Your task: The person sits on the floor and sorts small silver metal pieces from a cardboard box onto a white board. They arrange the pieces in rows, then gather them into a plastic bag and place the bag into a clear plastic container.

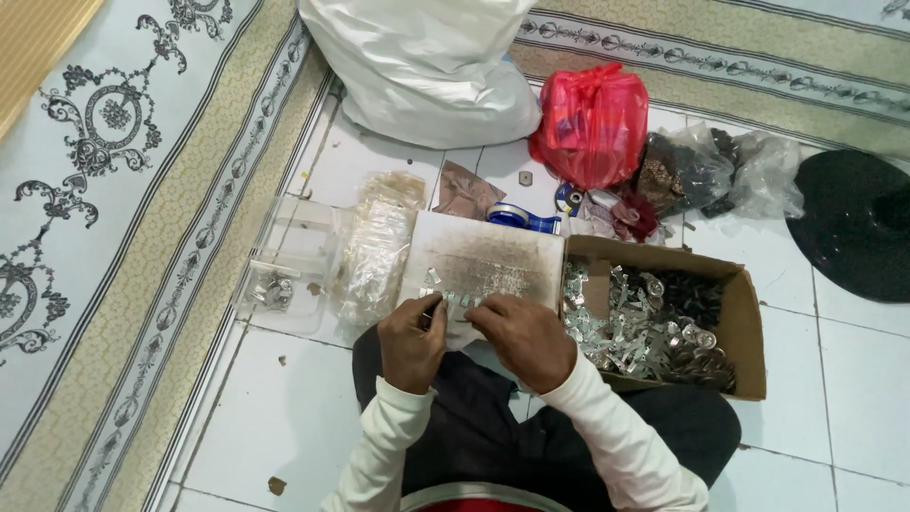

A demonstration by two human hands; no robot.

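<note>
Fingers (438,313) hide small metal pieces (453,300).

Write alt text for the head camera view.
A seated person's left hand and right hand pinch small metal pieces at the near edge of a white board. A cardboard box of metal parts sits to the right, a red bag behind.

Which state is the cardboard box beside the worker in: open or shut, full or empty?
Open and partly full: the cardboard box has no lid over it, and small metal parts lie piled inside, below its rim.
</note>
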